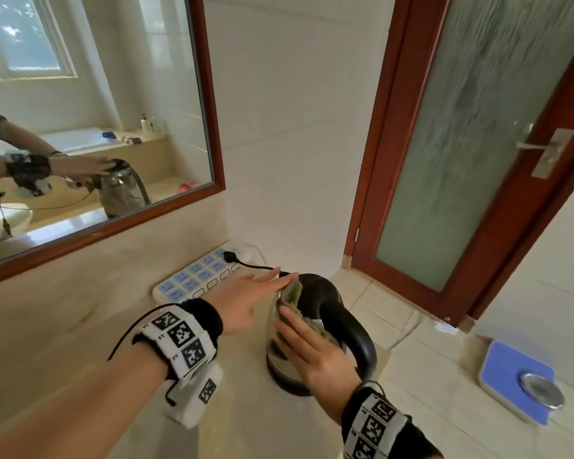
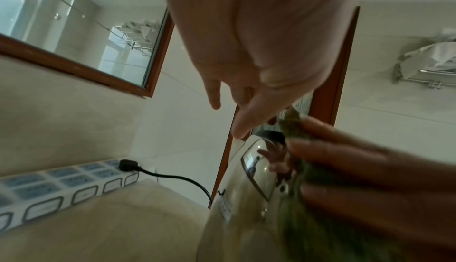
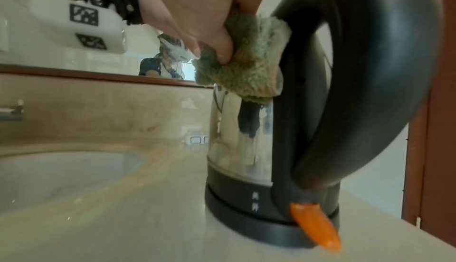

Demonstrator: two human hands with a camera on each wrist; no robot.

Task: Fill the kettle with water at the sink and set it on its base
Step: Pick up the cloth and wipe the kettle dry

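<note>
The kettle (image 1: 315, 329) stands on its base (image 3: 261, 225) on the counter (image 1: 63, 326), beside the sink (image 3: 61, 172). The right hand (image 1: 315, 356) presses a green cloth (image 3: 249, 67) against the steel wall, thumb curled over it; the left hand (image 1: 249, 299) lies flat-fingered at the lid, apparently steadying it. Placement looks complete; wiping the body dry is in hand, and next the orange switch (image 3: 316, 227) needs pressing.

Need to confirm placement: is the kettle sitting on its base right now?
Yes, in the right wrist view the kettle stands upright on its black base on the counter.
</note>
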